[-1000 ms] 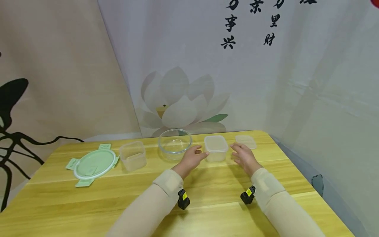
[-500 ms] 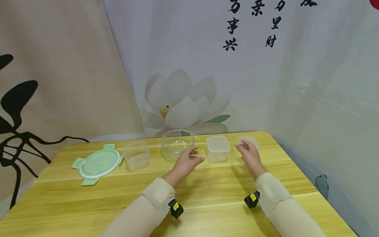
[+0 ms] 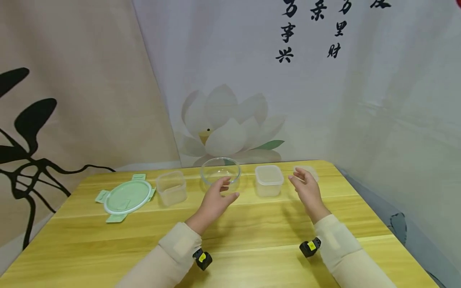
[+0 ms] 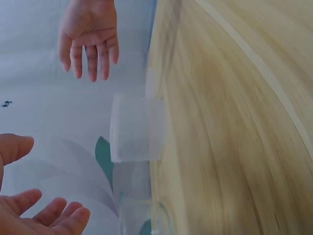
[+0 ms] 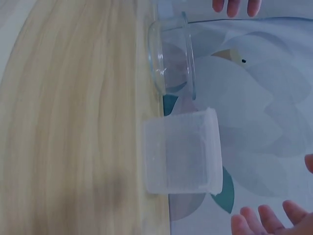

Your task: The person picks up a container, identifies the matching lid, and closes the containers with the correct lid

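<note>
A square translucent container [image 3: 269,181] with its lid on stands upright toward the back of the table. To its left, my left hand [image 3: 214,202] is held palm inward with loosely bent fingers, holding nothing and overlapping the front of a round glass bowl [image 3: 220,170]. My right hand [image 3: 307,192] hangs on the container's other side, also holding nothing. Its fingers partly cover a flat clear lid [image 3: 312,172] behind it. The right wrist view has the lidded container [image 5: 181,152] beside the bowl [image 5: 171,58], with a gap between it and my fingers.
Left of the bowl stands a square clear container [image 3: 171,190] without a lid. Beyond it lies a round green lid [image 3: 129,196] with its side flaps spread. The wooden table [image 3: 252,248] ends at a printed cloth backdrop [image 3: 230,60].
Both hands have drawn away from the lidded container, the left one toward the left and nearer me, the right one slightly rightward. The container stays in place; the head view has shifted a little.
</note>
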Motion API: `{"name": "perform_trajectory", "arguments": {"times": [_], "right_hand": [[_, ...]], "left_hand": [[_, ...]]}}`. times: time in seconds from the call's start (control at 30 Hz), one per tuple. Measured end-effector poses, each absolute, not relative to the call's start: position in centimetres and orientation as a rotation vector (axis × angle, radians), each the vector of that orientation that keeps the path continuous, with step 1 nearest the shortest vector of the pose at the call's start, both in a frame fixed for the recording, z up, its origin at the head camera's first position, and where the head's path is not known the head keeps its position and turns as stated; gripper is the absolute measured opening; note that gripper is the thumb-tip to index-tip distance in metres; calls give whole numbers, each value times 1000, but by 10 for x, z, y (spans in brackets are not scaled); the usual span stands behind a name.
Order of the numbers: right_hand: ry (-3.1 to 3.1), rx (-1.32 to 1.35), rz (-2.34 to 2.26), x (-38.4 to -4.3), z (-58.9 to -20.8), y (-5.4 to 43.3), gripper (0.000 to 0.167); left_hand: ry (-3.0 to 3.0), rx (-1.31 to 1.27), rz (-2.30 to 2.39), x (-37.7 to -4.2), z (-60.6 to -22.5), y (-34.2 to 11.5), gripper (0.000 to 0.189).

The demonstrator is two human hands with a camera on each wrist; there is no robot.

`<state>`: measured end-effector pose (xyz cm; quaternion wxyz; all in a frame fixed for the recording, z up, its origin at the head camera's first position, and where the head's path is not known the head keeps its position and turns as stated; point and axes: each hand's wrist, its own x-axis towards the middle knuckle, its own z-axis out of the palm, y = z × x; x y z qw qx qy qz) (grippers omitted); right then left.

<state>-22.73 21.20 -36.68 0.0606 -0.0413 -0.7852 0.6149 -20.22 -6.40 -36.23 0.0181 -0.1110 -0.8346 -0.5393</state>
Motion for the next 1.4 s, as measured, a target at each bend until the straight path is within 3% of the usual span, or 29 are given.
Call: {"name": "perform_trajectory", "arguments": {"times": [1.4], "right_hand": [[-2372, 236, 1869, -227, -358, 121, 57]], "left_hand": [[-2538, -52, -1621, -212, -367, -120, 64]]}}
